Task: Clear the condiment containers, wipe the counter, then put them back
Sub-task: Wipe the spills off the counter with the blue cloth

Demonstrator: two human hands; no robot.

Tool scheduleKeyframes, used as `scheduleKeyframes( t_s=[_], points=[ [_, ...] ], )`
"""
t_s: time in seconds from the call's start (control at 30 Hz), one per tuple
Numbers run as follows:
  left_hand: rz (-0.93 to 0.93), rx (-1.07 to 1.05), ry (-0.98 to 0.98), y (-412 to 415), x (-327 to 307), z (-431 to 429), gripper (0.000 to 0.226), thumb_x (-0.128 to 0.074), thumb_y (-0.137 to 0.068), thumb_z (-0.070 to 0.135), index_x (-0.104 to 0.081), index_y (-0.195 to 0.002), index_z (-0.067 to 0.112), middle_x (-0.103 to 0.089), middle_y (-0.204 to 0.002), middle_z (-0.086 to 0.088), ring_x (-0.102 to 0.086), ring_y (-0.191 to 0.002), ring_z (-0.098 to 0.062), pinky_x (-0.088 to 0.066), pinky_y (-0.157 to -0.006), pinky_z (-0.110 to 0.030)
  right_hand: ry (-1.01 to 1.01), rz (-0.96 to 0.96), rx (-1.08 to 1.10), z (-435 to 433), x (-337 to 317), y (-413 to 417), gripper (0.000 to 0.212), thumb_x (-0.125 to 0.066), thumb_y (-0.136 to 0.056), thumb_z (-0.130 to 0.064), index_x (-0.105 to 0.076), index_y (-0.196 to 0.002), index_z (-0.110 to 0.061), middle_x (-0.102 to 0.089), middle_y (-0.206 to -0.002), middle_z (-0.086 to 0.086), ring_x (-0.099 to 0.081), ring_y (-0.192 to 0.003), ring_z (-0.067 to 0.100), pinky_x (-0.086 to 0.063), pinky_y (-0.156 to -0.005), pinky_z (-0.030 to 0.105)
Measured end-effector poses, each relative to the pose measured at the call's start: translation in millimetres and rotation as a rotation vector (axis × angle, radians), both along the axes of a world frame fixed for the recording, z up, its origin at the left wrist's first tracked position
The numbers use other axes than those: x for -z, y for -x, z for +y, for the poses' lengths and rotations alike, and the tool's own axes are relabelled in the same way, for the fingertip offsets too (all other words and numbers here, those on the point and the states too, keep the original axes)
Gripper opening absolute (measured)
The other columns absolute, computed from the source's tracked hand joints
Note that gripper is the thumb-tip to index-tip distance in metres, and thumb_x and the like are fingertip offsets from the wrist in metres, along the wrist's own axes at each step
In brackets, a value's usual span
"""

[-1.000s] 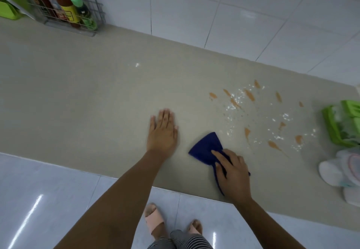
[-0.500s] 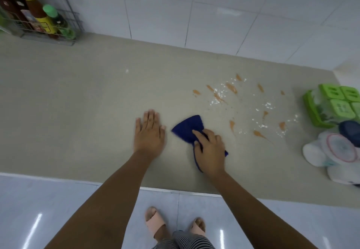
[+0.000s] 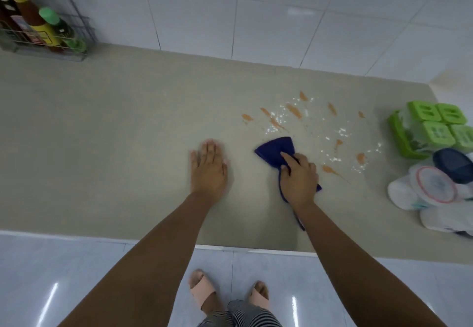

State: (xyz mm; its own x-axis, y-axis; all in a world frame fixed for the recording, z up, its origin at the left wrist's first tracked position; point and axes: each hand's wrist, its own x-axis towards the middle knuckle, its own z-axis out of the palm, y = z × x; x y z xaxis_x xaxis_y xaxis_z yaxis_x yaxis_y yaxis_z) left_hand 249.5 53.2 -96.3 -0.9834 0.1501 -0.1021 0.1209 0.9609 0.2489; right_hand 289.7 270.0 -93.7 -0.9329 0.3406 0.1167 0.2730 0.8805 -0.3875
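Saw the wire rack (image 3: 76,52) in the far left corner of the bench (image 3: 102,134) cut off by the left edge, so counted only three bottles in it for sure: a green-capped bottle (image 3: 60,28), a yellow-capped bottle (image 3: 29,14) and a dark bottle (image 3: 7,16) half out of view; could not read any label. Found the right side cut off too: a green tray (image 3: 398,132) holding clear jars (image 3: 412,138) under four green lids (image 3: 437,133), contents too blurred to name, and just nearer a huddle of white tubs (image 3: 401,196), touching one another, number not clear; made out one red-ringed lid (image 3: 435,184) and one dark blue lid (image 3: 451,165) among them. Noted about ten orange smears (image 3: 294,111) and a scatter of white grains (image 3: 341,132) on the bench between the tray and the hands. Saw the right hand (image 3: 298,175) clenched round one blue cloth (image 3: 275,148), pressing it to the bench just beside the nearest smear, with much of the cloth hidden under hand and wrist. Saw the left hand (image 3: 208,169) released, flat on the bench with fingers straight and together, apart from the cloth, fingertips blurred. Glimpsed two pink slippers (image 3: 202,288) on the tiled floor (image 3: 76,275) below the bench edge
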Motion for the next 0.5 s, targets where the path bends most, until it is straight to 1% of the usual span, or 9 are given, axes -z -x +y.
scheduleKeyframes(
  t_s=[0.07,0.17,0.23,0.3,0.37,0.43,0.5],
  points=[
    [-0.011,0.023,-0.027,-2.3,-2.5,21.3,0.054,-0.014,-0.102,0.029,-0.002,-0.150,0.009,-0.001,-0.160,-0.008,0.005,-0.148,-0.022,0.008,-0.119,-0.045,0.007,-0.019,-0.083,-11.5,-3.1,-2.6,0.036,-0.053,-0.093,-0.021,-0.060,-0.128,-0.025,-0.056,-0.132,0.004,-0.053,-0.105,0.032,-0.044,-0.088,0.042],
    [-0.015,0.068,-0.004,-4.1,-0.4,39.6,0.054,-0.015,-0.102,0.029,-0.001,-0.150,0.008,0.000,-0.160,-0.008,0.006,-0.148,-0.023,0.009,-0.118,-0.045,-0.071,0.005,-0.203,0.6,-6.0,-51.0,0.035,-0.047,-0.092,-0.027,-0.063,-0.124,-0.028,-0.060,-0.125,0.001,-0.056,-0.096,0.027,-0.046,-0.080,0.037],
    [-0.018,0.086,0.006,-5.4,2.4,46.0,0.056,-0.016,-0.101,0.032,-0.002,-0.150,0.008,-0.001,-0.160,-0.008,0.005,-0.148,-0.023,0.008,-0.118,-0.045,-0.126,0.007,-0.222,25.0,-4.6,-86.5,0.040,-0.039,-0.091,-0.032,-0.064,-0.122,-0.027,-0.062,-0.122,0.001,-0.057,-0.091,0.025,-0.047,-0.076,0.036],
    [-0.017,0.089,0.008,-9.0,5.8,49.2,0.059,-0.017,-0.100,0.037,-0.005,-0.150,0.009,-0.003,-0.161,-0.007,0.004,-0.148,-0.021,0.007,-0.119,-0.046,-0.146,-0.001,-0.161,54.9,-3.5,-101.7,0.040,-0.040,-0.091,-0.031,-0.064,-0.122,-0.025,-0.063,-0.122,0.004,-0.057,-0.090,0.027,-0.049,-0.074,0.037],
    [-0.013,0.092,0.017,-9.4,8.2,49.2,0.062,-0.013,-0.099,0.042,-0.005,-0.151,0.010,-0.003,-0.161,-0.006,0.004,-0.148,-0.019,0.006,-0.120,-0.046,-0.136,-0.019,-0.055,77.6,-2.7,-92.1,0.034,-0.050,-0.092,-0.024,-0.064,-0.123,-0.024,-0.062,-0.124,0.007,-0.056,-0.092,0.032,-0.050,-0.075,0.040],
    [-0.004,0.086,0.018,-9.4,8.8,48.8,0.068,-0.003,-0.093,0.046,-0.006,-0.151,0.010,-0.004,-0.161,-0.005,0.003,-0.148,-0.019,0.005,-0.120,-0.045,-0.099,-0.041,0.032,86.0,-2.1,-67.1,0.034,-0.057,-0.091,-0.016,-0.063,-0.124,-0.024,-0.061,-0.128,0.008,-0.055,-0.098,0.036,-0.048,-0.080,0.043],
    [0.010,0.082,0.011,-9.7,9.1,48.9,0.072,0.003,-0.089,0.047,-0.007,-0.151,0.011,-0.005,-0.161,-0.005,0.002,-0.148,-0.019,0.005,-0.119,-0.045,-0.050,-0.049,0.073,79.8,-3.4,-39.1,0.036,-0.056,-0.092,-0.015,-0.061,-0.127,-0.026,-0.057,-0.132,0.007,-0.053,-0.105,0.036,-0.044,-0.087,0.045]
  ],
)
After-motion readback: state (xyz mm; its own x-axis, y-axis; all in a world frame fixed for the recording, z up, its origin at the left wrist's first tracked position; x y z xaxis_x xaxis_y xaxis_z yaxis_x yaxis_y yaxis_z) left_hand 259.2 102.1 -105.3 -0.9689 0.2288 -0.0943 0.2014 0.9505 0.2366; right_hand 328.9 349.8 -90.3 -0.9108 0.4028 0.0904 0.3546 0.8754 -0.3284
